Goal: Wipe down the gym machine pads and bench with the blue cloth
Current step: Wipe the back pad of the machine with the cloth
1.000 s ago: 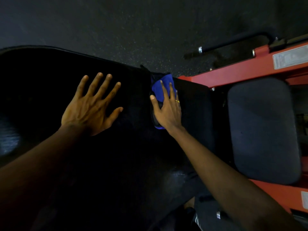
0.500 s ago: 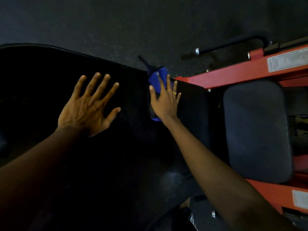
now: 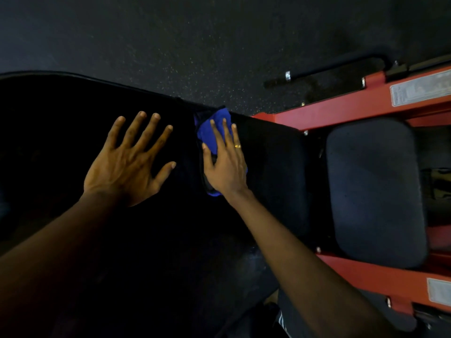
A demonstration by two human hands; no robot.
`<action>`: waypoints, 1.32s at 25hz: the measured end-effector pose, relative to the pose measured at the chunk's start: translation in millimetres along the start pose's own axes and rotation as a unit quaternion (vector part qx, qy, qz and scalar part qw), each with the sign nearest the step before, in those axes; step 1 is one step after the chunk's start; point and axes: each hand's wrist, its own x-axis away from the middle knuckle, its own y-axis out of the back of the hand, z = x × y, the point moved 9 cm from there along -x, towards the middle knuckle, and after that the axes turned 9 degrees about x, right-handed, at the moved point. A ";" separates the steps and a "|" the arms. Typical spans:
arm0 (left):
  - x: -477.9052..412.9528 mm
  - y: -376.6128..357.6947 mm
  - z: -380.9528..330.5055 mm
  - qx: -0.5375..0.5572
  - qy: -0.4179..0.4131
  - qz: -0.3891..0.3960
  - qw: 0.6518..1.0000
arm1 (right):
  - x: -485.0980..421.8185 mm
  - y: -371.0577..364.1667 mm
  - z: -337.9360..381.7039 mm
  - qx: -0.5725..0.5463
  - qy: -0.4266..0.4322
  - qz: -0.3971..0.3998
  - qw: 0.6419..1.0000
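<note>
A long black bench pad (image 3: 61, 132) fills the left and middle of the view. My left hand (image 3: 129, 162) lies flat on it with fingers spread. My right hand (image 3: 225, 164) presses the blue cloth (image 3: 211, 132) with straight fingers over the gap between the long pad and a shorter black seat pad (image 3: 275, 167). Most of the cloth is hidden under my palm; blue shows past my fingertips and below my wrist. A grey pad (image 3: 375, 191) sits further right in the red frame.
The red steel frame (image 3: 341, 103) runs along the right side, with white labels on it. A black bar with a chrome collar (image 3: 324, 71) lies on the dark speckled rubber floor (image 3: 195, 40) behind the bench.
My right hand and the cloth slid a little away from me along the gap, then back toward me. My left hand stayed flat on the bench.
</note>
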 end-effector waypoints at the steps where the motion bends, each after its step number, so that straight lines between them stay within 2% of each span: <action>1: 0.2 -0.2 1.0 -0.006 0.001 0.002 1.000 | -8.1 0.0 -3.6 -0.007 -0.008 -0.009 1.000; 5: 0.2 -3.4 1.1 -0.023 0.003 0.006 1.000 | -38.4 -2.7 -20.5 -0.036 -0.102 -0.002 0.994; 7: -0.2 -2.3 2.7 -0.013 0.005 0.004 1.000 | -35.1 1.3 -16.3 -0.048 -0.117 0.002 0.992; 11: -0.5 0.1 1.2 0.010 0.003 0.001 1.000 | 52.1 7.3 14.4 -0.031 -0.018 -0.005 0.999; 14: -0.4 -0.7 1.1 0.006 0.001 0.009 1.000 | 50.0 0.0 -1.7 -0.042 0.009 0.013 0.999; 18: 0.7 -1.9 2.6 -0.010 0.003 0.010 1.000 | -16.7 0.1 -41.2 -0.068 -0.120 -0.017 0.990; 21: 0.8 -2.8 3.3 -0.008 0.004 0.009 1.000 | -21.1 1.0 -47.9 -0.096 -0.207 -0.048 0.973; 23: 0.3 -2.4 3.8 -0.005 0.004 0.005 1.000 | 10.6 3.4 -27.5 -0.091 -0.168 -0.058 0.980; 26: 0.0 -2.7 1.9 -0.001 0.005 0.007 1.000 | 63.7 1.1 -16.0 -0.065 0.014 -0.010 0.998; 27: 0.3 -2.6 2.4 -0.002 0.006 0.007 1.000 | 57.9 0.9 -35.7 -0.060 0.036 -0.008 0.997; 28: -0.1 -2.6 2.8 -0.003 0.004 0.006 1.000 | 43.4 -0.8 -66.6 -0.047 0.003 -0.015 0.999; 29: 0.2 -3.0 3.0 -0.003 0.002 0.006 1.000 | 26.5 -4.6 -101.8 -0.038 -0.077 -0.019 0.996; 31: 1.6 -3.1 3.3 -0.003 0.001 0.004 1.000 | -2.5 -7.7 -160.8 -0.062 -0.258 -0.030 0.964; 33: 0.0 -3.8 2.3 -0.002 0.001 0.004 1.000 | -15.3 -7.7 -174.0 -0.075 -0.356 -0.034 0.931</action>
